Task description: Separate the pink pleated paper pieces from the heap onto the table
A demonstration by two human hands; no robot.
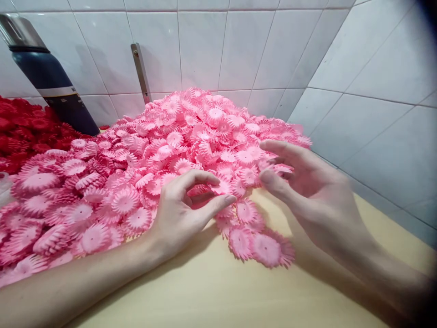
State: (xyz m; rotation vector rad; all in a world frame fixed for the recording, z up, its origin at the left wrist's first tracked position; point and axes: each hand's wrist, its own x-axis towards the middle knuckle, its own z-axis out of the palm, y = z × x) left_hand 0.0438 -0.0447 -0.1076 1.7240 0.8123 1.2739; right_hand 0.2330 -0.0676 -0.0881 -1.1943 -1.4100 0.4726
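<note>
A large heap of pink paper flower discs [191, 136] covers the pale wooden tabletop [218, 291] up to the tiled wall. My left hand [184, 209] rests on the heap's near edge, thumb and forefinger curled apart over the discs, pinching nothing that I can make out. My right hand [307, 187] hovers at the right side of the heap, fingers spread and pointing left, thumb close to a disc, holding nothing. Loose pink discs [262, 248] lie on the table between my forearms.
A pile of red flower discs [23, 132] lies at the far left. A dark blue flask with a metal cap [51, 77] leans against the white tiled wall. A metal bracket [140, 73] is fixed to the tiles. Walls close the back and right.
</note>
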